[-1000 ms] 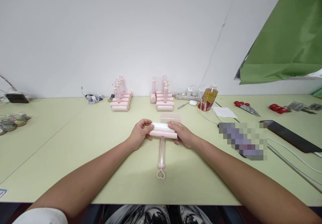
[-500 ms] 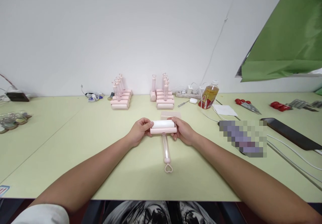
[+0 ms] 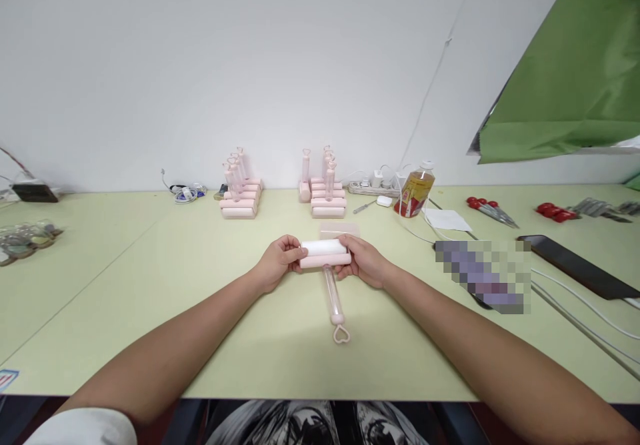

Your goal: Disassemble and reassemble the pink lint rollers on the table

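A pink lint roller (image 3: 326,260) is held between my two hands above the table, its clear handle and heart-shaped loop pointing toward me. The white roll (image 3: 324,247) sits in its pink head. My left hand (image 3: 281,262) grips the left end, thumb on the roll's end. My right hand (image 3: 365,261) is closed round the right end, with some fingertips beneath it. Just beyond lies a pale pink cover (image 3: 339,229), partly hidden by the right hand and the roll.
Pink lint rollers stand handle-up in a left group (image 3: 239,211) and a middle group (image 3: 329,210). To the right are a bottle (image 3: 415,190), a power strip (image 3: 373,190), red-handled tools (image 3: 493,210) and a black phone-like slab (image 3: 575,265). Cables (image 3: 186,194) lie at back left.
The lint roller has turned slightly, its handle end swinging to the right. Both hands keep hold at the ends of the head.
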The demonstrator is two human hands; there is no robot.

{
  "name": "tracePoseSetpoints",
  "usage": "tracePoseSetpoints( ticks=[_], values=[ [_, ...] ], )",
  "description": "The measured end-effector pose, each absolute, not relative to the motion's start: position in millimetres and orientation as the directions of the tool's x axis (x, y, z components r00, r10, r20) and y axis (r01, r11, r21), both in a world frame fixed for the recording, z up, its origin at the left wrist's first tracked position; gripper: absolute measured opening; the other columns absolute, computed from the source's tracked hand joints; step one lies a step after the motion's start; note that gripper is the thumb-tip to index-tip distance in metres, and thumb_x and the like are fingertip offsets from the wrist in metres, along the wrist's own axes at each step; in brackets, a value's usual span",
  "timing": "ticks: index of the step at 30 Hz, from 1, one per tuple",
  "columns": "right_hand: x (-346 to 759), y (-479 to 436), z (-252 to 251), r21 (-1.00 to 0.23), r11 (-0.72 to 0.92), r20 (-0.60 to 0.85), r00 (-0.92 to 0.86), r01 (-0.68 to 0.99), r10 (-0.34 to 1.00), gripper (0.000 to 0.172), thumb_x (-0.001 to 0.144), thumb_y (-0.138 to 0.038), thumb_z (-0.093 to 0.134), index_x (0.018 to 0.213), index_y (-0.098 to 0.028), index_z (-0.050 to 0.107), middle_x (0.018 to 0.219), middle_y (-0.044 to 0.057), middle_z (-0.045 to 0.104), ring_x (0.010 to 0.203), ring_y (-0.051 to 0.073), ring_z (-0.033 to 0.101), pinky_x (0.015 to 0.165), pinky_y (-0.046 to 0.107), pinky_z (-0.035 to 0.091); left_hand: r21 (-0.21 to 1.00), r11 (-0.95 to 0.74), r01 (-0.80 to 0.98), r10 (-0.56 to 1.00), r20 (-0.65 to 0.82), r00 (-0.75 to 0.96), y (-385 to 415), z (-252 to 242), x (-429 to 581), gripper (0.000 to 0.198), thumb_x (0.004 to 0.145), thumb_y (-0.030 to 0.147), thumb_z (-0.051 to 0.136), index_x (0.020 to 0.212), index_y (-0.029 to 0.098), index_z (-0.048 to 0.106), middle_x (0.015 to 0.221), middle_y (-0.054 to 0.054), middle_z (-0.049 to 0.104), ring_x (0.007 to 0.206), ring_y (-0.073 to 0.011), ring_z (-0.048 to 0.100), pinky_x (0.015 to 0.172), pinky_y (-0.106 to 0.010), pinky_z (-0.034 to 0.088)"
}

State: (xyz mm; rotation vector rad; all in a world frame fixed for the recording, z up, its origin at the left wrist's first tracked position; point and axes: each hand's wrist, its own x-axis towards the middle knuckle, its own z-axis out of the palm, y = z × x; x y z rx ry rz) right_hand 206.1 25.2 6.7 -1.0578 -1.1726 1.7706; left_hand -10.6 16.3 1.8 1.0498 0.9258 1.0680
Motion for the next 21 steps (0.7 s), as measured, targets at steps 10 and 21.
tracePoseSetpoints(
  ticks=[10,21],
  values=[
    [202.4,21.9,7.3,-0.972,-0.232,-0.205,-0.368,-0.028,0.907,0.014,0.092,-0.032,0.051,0.097,-0.019,0.05,0.065,0.002,0.063,0.049,0.012,0.058,0.039,0.02,0.051,0.983,0.112,-0.145,0.969,-0.076,0.234,13.9,3.7,-10.1,0.039,0.059,0.033,0.083,0.073,0.017,0.05,0.056,0.005,0.054,0.041,-0.0065,0.049,0.043,-0.019,0.036],
    [202.9,24.4,2.1,-0.978,-0.208,-0.194,-0.365,-0.001,0.911,0.02,0.09,-0.038,0.055,0.09,-0.02,0.048,0.059,0.0,0.061,0.043,0.01,0.053,0.033,0.017,0.045,0.988,0.085,-0.126,0.963,-0.049,0.263,13.0,1.2,-8.5,0.041,0.06,0.037,0.082,0.072,0.018,0.047,0.054,0.006,0.053,0.042,-0.0071,0.049,0.044,-0.02,0.035]
  ],
)
